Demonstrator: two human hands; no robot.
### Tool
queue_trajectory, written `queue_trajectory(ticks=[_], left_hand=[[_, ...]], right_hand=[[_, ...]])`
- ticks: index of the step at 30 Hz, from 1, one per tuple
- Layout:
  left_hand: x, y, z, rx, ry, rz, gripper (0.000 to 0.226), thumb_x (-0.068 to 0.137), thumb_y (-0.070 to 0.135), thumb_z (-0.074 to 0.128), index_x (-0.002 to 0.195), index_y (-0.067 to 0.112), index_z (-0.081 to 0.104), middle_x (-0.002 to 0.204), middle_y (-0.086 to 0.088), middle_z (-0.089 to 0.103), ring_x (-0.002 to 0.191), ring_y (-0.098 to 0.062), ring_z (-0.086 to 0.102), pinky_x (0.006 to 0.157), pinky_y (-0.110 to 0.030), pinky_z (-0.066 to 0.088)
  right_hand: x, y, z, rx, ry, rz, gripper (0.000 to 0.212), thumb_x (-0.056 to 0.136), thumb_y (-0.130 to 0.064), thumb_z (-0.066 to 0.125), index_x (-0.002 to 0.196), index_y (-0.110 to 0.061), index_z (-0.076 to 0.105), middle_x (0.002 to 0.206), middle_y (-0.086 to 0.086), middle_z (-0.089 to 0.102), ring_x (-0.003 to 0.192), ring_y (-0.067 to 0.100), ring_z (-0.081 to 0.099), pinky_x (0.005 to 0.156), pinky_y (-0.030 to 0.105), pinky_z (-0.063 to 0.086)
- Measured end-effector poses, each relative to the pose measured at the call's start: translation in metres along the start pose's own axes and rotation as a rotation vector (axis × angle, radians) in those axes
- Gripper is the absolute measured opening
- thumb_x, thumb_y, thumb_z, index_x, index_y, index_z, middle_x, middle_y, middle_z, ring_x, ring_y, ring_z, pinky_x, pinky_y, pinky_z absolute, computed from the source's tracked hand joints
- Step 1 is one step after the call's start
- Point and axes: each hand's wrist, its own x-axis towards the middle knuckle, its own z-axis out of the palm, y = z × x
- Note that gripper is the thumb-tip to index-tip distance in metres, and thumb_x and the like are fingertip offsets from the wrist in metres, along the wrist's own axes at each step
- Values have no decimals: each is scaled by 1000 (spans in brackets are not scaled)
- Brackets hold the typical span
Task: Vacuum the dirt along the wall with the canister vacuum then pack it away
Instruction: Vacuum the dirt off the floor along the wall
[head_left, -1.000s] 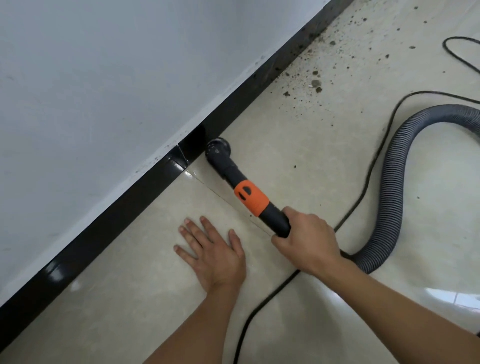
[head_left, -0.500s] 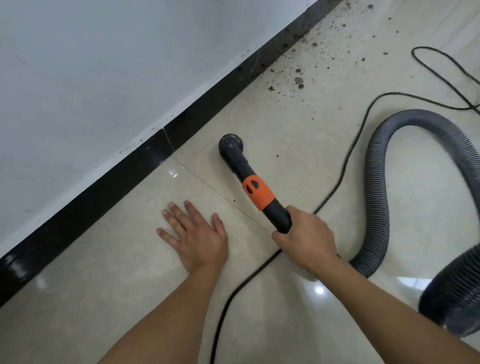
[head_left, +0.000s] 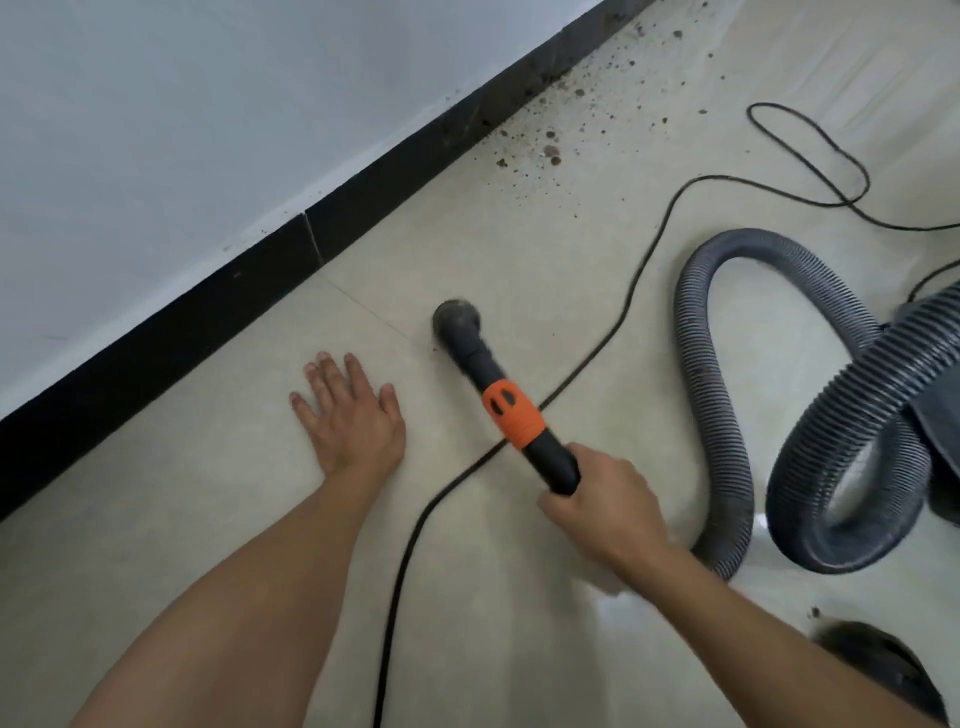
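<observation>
The right hand (head_left: 605, 506) grasps the black vacuum nozzle (head_left: 498, 397) below its orange collar (head_left: 514, 413); the nozzle head sits on the floor tile (head_left: 156, 545), apart from the black baseboard (head_left: 208, 317). The left hand (head_left: 353, 410) lies flat on the tile, fingers extended, holding nothing. Dirt (head_left: 550, 153) lies scattered along the baseboard farther ahead. The ribbed hose (head_left: 711, 405) loops at right beside the power cord (head_left: 623, 306).

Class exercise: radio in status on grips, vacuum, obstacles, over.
Left grip flat on floor, open. Right grip holds nozzle, tip off the wall. Dirt ahead by wall. Cord crosses under nozzle.
</observation>
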Motion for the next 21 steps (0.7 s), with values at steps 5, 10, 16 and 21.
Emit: queue_trajectory(ticks=[5, 10, 16, 21], left_hand=[[-36, -81, -11, 8, 42, 165, 58, 102, 38, 14, 154, 12, 17, 162, -6, 11, 149, -19, 5, 121, -42, 4], [-62, -102, -6, 76, 41, 129, 64, 98, 44, 6, 154, 14, 12, 162, -8, 7, 150, -22, 2, 120, -42, 1], [-65, -90, -12, 82, -36, 72, 61, 102, 39, 20, 155, 10, 11, 162, -14, 2, 149, -28, -3, 120, -48, -1], [-32, -33, -19, 94, -38, 225, 60, 102, 43, 23, 154, 14, 15, 161, -18, 5, 149, -33, -1, 119, -50, 0]], right_hand=[[-64, -15, 30, -53, -136, -134, 19, 80, -41, 56, 89, -28, 45, 71, -5, 52, 68, 21, 47, 61, 32, 38], [-77, -4, 29, -59, -85, -91, 17, 81, -40, 55, 88, -28, 45, 69, -3, 51, 66, 21, 47, 53, 30, 32], [-96, 24, 24, -44, -45, 59, 17, 81, -39, 58, 86, -26, 48, 67, -5, 55, 65, 18, 53, 51, 26, 33], [-50, 48, -8, 158, 119, 287, 16, 76, -30, 67, 80, -24, 52, 67, -4, 59, 61, 16, 57, 53, 28, 40]])
